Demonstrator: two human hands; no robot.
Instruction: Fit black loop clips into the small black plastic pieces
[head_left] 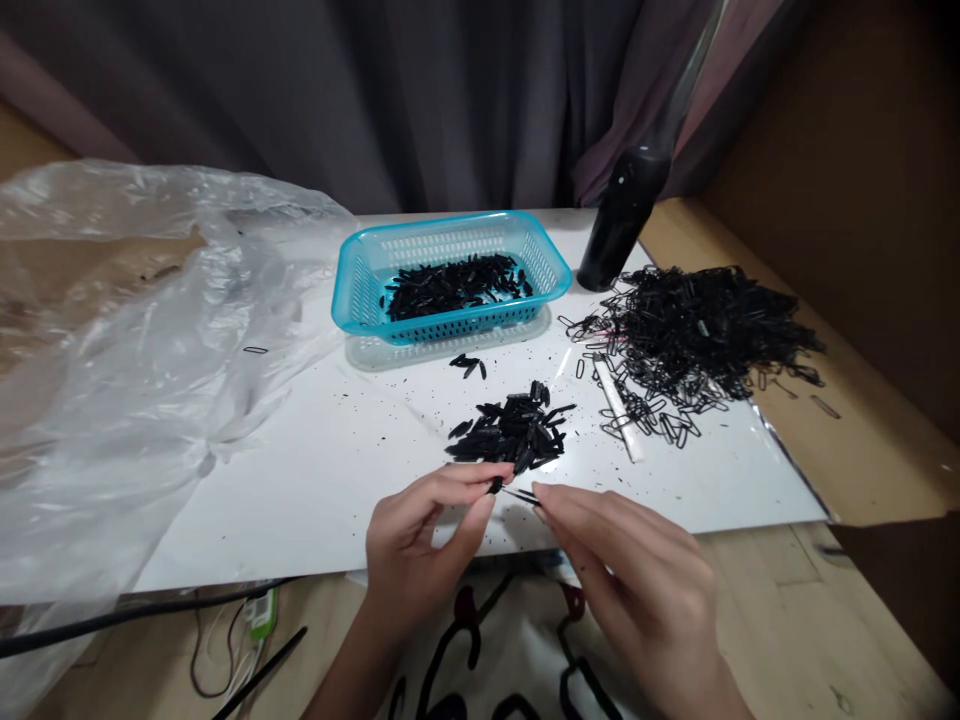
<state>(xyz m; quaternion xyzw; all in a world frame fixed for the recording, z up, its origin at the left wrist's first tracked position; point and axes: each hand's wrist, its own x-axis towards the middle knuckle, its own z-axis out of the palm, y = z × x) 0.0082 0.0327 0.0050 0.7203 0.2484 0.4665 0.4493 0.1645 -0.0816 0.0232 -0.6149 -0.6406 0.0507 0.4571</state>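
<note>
Over the table's front edge, my left hand (pixel 427 525) pinches a small black piece (pixel 495 486) between thumb and fingertips. My right hand (pixel 637 560) grips a thin black wire-like piece (pixel 525 494), its narrow end pointing at the left hand's piece. Whether the two pieces touch is too small to tell. Just beyond my fingers lies a heap of slim, pointed black pieces (pixel 514 430), with a few more (pixel 469 364) a little farther back. A pile of black wire loops (pixel 697 335) spreads over the table's right side.
Behind the heap stands a blue perforated basket (pixel 352 290) holding more black pieces. A dark bottle-like object (pixel 626 215) leans at the back right. Near the loops lies a white strip (pixel 617 408). Clear plastic sheeting (pixel 210 330) covers the left side. Cables (pixel 225 650) hang below the white table (pixel 300 500).
</note>
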